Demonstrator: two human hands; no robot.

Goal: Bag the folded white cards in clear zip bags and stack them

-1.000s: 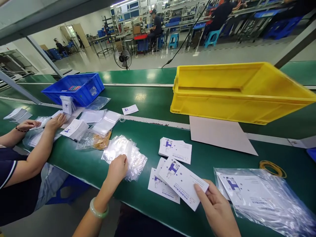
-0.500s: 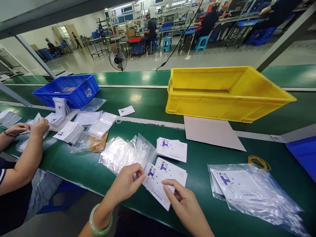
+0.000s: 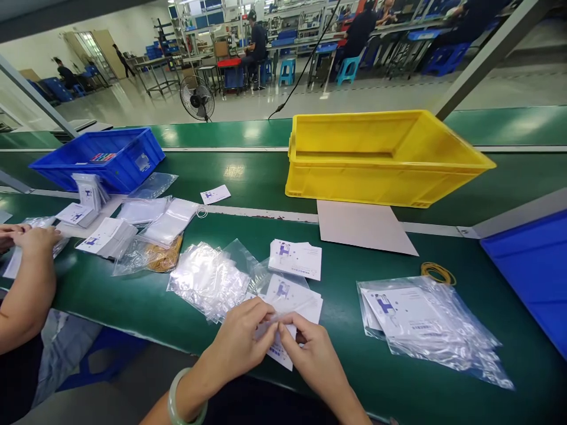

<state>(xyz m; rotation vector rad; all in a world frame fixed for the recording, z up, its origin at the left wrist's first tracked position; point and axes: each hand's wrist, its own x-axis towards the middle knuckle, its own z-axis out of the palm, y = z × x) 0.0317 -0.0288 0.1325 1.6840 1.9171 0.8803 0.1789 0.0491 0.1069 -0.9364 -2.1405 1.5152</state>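
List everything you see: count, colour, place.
Held bag: one, clear, at both hands
Cards: several, white, beneath it
Card stack: one, white, beyond the hands
Flat bags: many, clear, heaped left of hands
Filled bags: several, clear over white, right
Rubber bands: two bundles, yellowish, right and left
Yellow bin: one, yellow, far side
Board: one, pale, before yellow bin
Blue bins: two nearby, blue, left and right
Neighbour's card stacks: several, white, left
Fan: one, black, background
Neighbour's hands: two, bare, left edge
Left hand: one, bare, centre, pinching
Right hand: one, bare, centre, pinching
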